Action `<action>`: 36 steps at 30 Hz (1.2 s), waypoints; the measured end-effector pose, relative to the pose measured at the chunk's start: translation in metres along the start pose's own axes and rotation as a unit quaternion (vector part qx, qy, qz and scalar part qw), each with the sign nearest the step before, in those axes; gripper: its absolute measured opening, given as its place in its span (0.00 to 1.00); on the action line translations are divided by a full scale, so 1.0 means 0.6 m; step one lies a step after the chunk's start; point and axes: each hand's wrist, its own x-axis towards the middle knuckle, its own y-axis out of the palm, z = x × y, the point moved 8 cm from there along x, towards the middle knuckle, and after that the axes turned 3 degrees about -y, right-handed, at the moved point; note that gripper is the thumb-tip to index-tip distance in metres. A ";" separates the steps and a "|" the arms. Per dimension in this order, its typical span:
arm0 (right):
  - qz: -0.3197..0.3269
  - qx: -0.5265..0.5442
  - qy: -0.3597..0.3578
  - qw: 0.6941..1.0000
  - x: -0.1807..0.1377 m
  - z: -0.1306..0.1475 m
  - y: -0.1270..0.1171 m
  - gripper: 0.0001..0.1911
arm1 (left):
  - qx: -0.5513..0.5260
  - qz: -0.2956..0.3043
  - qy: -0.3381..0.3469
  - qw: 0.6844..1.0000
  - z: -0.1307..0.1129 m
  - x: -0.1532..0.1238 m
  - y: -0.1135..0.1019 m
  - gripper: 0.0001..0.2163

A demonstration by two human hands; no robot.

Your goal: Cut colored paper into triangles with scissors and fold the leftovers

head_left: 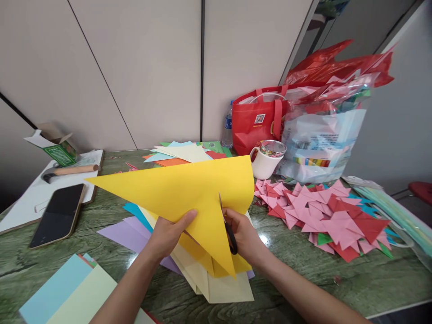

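Note:
A large folded sheet of yellow paper [162, 184] is held up over the table, its long point toward the left. My left hand [172, 234] pinches its lower edge, thumb on top and the other fingers hidden underneath. My right hand [245, 234] is closed round the black handles of a pair of scissors [231, 236]. One blade stands up in front of the yellow paper, and a cut runs below it; the other blade is hidden. Under the yellow sheet lie folded cream paper [229, 290] and purple paper [126, 234].
Pink and red paper pieces [337, 220] are heaped at right. Behind stand a white mug [265, 164], a red bag [249, 126] and a stuffed plastic bag [320, 139]. At left lie a phone [60, 216], a hammer [74, 170] and coloured sheets [57, 288].

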 end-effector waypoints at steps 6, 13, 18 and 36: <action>-0.001 0.023 -0.004 1.000 0.003 -0.006 0.001 0.15 | -0.009 -0.003 -0.006 1.000 0.006 0.001 0.003 0.29; -0.014 0.033 -0.004 0.999 -0.001 -0.006 -0.002 0.15 | 0.021 -0.020 -0.008 1.000 0.009 0.000 0.001 0.30; -0.031 0.035 0.003 0.999 -0.006 -0.008 -0.007 0.14 | 0.061 -0.020 -0.005 0.998 0.007 -0.003 0.004 0.29; -0.056 0.020 -0.010 0.998 -0.012 -0.010 -0.012 0.12 | 0.051 -0.022 -0.018 0.998 0.004 -0.007 0.008 0.29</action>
